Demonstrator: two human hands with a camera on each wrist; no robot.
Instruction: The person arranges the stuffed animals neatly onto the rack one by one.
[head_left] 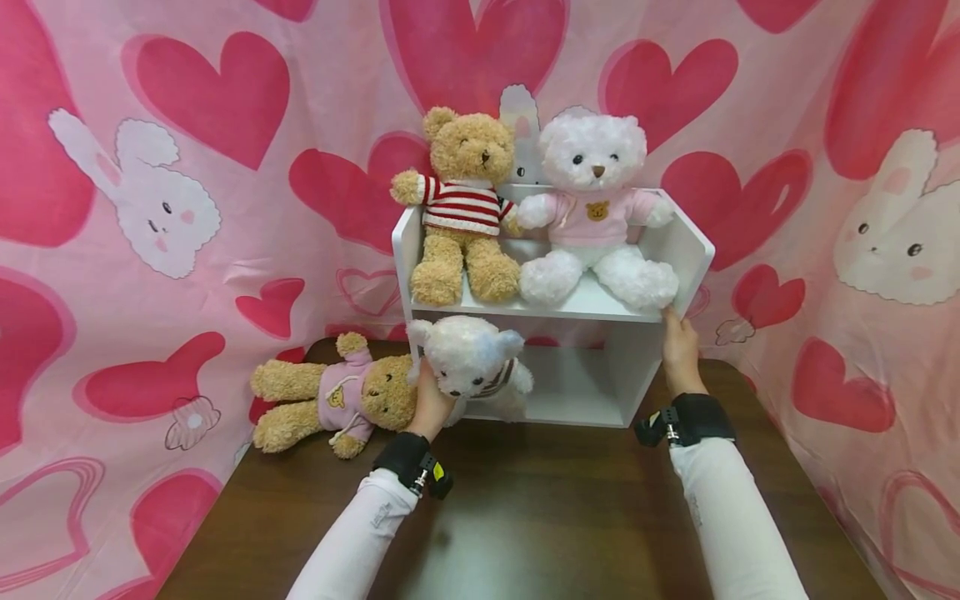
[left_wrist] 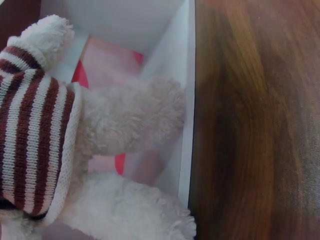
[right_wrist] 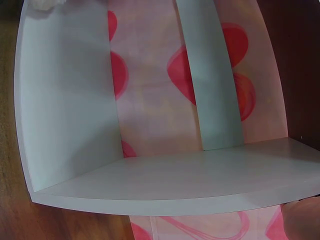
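Note:
My left hand grips a white teddy bear by its side, at the left front of the white shelf's lower compartment. The bear leans forward and wears a brown-and-white striped sweater. In the left wrist view, its fluffy legs reach into the compartment, near the bottom board. My right hand holds the right side panel of the white shelf, just below the middle board; most of its fingers are hidden. Only a bit of that hand shows at the right wrist view's lower right corner.
On the top shelf sit a tan teddy bear in a red-striped sweater and a white bear in a pink top. A tan bear in a pink hoodie lies left of the shelf on the brown table. A pink heart-print cloth hangs behind.

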